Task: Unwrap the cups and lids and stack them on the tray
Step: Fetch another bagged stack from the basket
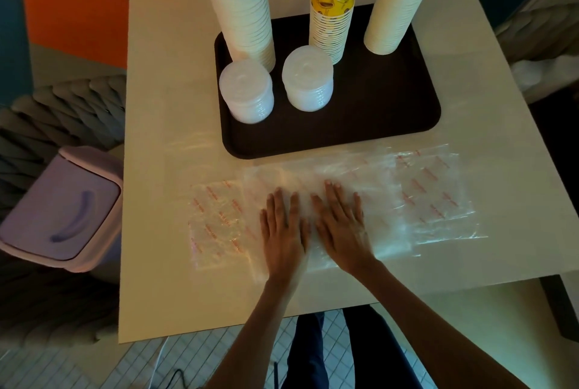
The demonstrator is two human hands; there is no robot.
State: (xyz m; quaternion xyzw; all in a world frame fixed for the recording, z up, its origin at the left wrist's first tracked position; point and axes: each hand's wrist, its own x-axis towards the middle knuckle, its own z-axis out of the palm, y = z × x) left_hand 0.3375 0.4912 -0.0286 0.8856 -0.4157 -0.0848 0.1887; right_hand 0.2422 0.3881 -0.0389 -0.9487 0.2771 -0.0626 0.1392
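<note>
— So, where do the cups stand?
— Three cup stacks (332, 28) line the tray's (391, 112) far side, and two lid stacks (246, 92) stand at its near left.
— And the hands?
— Just nearer than the tray, the left hand (283, 228) and right hand (341, 225) lie flat, fingers straight, pressing the wrappers (423, 197) onto the worktop (163, 106).

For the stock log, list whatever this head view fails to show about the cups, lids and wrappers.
Head view: left white stack, yellow printed stack and right white stack of cups are cut off by the top edge; heights unknown.
Red print on the wrappers: too small and blurred to read.
Wrapper layers: left hand and right hand cover the overlap; count unclear.
Lid stacks: ridges too blurred to count.
</note>
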